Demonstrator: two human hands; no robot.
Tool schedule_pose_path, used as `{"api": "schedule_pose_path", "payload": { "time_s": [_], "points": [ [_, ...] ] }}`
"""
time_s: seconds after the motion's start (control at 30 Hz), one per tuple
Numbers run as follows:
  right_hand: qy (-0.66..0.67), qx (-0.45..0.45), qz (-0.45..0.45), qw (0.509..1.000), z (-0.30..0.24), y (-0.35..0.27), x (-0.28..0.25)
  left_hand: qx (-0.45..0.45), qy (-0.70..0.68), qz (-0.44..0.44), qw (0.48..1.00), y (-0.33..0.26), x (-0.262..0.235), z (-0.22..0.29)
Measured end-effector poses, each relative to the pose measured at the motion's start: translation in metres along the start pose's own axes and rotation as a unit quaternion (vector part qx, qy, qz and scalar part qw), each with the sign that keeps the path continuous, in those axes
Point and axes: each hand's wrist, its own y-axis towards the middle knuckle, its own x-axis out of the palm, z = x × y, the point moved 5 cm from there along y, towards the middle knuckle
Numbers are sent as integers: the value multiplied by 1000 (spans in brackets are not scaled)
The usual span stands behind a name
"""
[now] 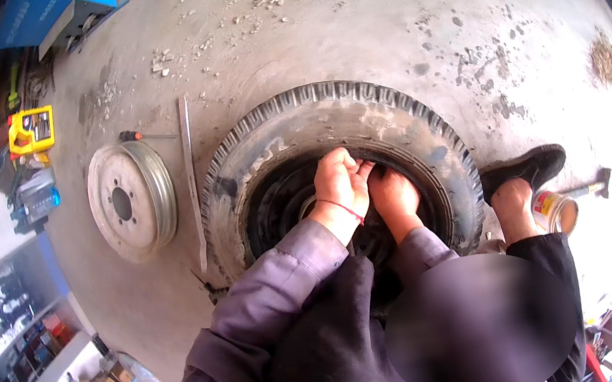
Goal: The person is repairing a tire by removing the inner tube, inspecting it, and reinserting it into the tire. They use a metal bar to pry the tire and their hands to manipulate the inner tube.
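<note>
A large tyre (408, 122) with a worn, dusty sidewall and blocky tread lies on the floor in front of me. Inside its opening sits a dark wheel rim (271, 215). My left hand (341, 194), a red cord around its wrist, reaches into the opening at the far inner edge, fingers curled together. Close on its right, my right hand (395, 196) is also closed against that inner edge. Its fingertips are hidden. Whatever lies between the fingers of either hand is too small or covered to make out.
Left of the tyre lie a long metal bar (193, 170), a pale steel wheel (105, 202) and a screwdriver (132, 135). At the right are a black shoe (535, 167), a tin can (564, 213) and a hammer (598, 185). A yellow jug (33, 130) stands far left.
</note>
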Motion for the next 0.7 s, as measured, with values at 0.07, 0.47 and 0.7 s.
{"api": "schedule_pose_path", "payload": {
  "time_s": [0.07, 0.47, 0.7],
  "points": [
    [24, -48, 8, 999, 10, 2, 5, 24, 28, -9, 999, -2, 4, 0],
    [-386, -292, -105, 868, 30, 38, 51, 41, 52, 34, 997, 0, 6, -9],
    [-518, -322, -80, 789, 17, 18, 52, 39, 31, -45, 998, 5, -8, 7]
  ]
}}
